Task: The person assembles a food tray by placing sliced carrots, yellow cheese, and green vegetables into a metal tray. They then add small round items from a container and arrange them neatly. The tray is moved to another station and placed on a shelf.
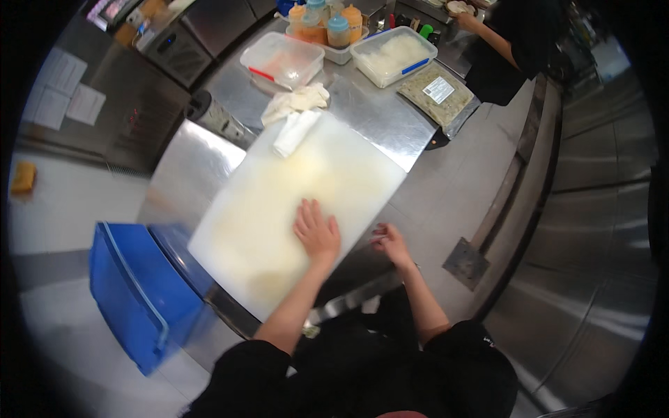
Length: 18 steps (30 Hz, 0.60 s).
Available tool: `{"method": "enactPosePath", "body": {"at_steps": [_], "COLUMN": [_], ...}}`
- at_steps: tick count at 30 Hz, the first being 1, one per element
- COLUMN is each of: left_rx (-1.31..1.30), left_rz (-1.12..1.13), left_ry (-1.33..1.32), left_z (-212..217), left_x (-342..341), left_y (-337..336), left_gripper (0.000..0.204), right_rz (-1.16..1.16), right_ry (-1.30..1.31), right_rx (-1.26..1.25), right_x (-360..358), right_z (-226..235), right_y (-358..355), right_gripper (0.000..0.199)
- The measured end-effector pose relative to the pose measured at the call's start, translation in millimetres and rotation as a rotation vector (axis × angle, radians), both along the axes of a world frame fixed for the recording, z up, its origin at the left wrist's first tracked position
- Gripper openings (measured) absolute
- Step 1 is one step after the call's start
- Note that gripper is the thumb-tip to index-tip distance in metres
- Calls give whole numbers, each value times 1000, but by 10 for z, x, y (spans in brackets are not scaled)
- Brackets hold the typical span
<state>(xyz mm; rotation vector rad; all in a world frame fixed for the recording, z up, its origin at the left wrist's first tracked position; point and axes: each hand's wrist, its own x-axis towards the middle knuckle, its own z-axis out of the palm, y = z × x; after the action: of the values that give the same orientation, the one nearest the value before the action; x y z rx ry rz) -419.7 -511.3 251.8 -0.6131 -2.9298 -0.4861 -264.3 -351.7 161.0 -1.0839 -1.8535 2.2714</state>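
Observation:
My left hand (318,231) lies flat, palm down, on a large white cutting board (244,216), with its fingers stretched toward the far side. Yellowish stains mark the board's surface. Off the board's right edge, my right hand (391,244) hangs in the air beside the counter. Its fingers are partly curled and somewhat apart, and I see nothing held in them. Toward the far end of the board lies a rolled white cloth (296,133), close to a crumpled cream cloth (296,104).
A blue bin (132,292) stands left of the counter. Beyond the board are a clear container with a red clip (282,59), a tub of pale shreds (395,56), a bagged green food pack (440,96) and squeeze bottles (339,31). A co-worker's arm (491,38) shows far right.

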Motion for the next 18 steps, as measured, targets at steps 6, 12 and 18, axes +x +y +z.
{"method": "enactPosePath", "body": {"at_steps": [6, 12, 18], "left_rx": [-39, 32, -5], "left_rz": [10, 5, 38], "left_ry": [-2, 36, 77], "left_z": [-43, 67, 1], "left_x": [51, 65, 29], "left_y": [61, 196, 313], "left_gripper": [59, 56, 51], "right_rz": [-453, 712, 585], "right_ry": [-328, -977, -879], "right_rx": [561, 178, -115], "right_x": [1485, 3041, 2996], "right_z": [-275, -1539, -1759], "right_y": [1228, 1092, 1433], "right_gripper": [28, 40, 49]}}
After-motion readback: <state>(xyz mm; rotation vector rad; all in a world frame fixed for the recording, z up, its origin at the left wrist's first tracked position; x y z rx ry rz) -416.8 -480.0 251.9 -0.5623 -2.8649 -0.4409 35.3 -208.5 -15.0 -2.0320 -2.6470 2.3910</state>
